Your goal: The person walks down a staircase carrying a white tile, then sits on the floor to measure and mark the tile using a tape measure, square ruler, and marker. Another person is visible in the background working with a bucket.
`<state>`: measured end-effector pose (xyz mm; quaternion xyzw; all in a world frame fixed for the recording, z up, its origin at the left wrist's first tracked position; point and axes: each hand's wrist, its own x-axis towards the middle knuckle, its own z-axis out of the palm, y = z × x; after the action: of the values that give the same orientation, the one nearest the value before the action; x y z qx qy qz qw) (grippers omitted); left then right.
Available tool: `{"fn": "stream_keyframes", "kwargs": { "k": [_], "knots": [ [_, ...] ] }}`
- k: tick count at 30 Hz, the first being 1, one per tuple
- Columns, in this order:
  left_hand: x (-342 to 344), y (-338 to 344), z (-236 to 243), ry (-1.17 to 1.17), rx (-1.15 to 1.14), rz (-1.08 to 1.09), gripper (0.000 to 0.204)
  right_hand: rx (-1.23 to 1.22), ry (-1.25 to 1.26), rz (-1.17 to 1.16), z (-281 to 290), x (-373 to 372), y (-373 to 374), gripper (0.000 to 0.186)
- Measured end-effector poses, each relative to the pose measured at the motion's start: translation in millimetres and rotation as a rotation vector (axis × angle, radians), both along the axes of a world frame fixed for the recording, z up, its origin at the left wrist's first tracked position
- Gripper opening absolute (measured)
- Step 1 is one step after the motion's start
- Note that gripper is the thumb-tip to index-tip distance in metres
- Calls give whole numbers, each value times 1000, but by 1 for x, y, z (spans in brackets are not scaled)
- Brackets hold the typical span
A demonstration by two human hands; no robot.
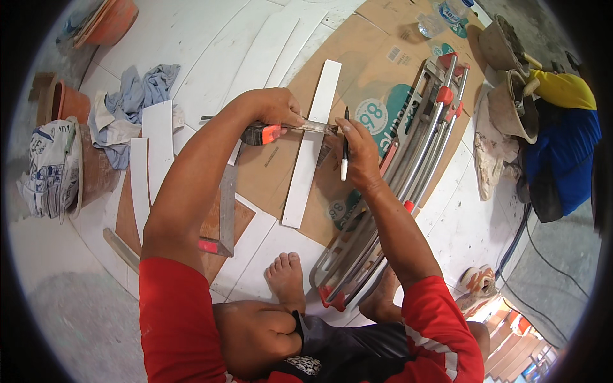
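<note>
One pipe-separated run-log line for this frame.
left hand: on tape measure | tape blade: across white strip | right hand: marker held, near blade end | strip: on cardboard | tile cutter: right of strip

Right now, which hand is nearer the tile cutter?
Right. The right hand is just left of the tile cutter; the left hand is farther left, across the white strip.

Our left forearm [191, 172] reaches forward and rightward from a red sleeve [175, 319]; over the cardboard's [361, 48] left edge, our left hand [278, 106] bends inward, thumb and fingers pinched. Our right forearm [402, 226] slants leftward, and our right hand [363, 153], farther in from that edge, curls its fingers in a grip.
</note>
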<state>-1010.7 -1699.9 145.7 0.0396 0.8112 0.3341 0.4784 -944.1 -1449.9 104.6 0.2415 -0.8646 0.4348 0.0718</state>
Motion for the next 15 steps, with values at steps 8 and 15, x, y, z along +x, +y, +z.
{"fn": "stream_keyframes", "kwargs": {
  "k": [8, 15],
  "knots": [
    [-6, 0, -13, -47, 28, -27, 26, 107, -185, 51, -18, -6, 5, 27],
    [-14, 6, -16, 34, -7, -73, 25, 28, -272, -8, -21, -6, 2, 26]
  ]
}}
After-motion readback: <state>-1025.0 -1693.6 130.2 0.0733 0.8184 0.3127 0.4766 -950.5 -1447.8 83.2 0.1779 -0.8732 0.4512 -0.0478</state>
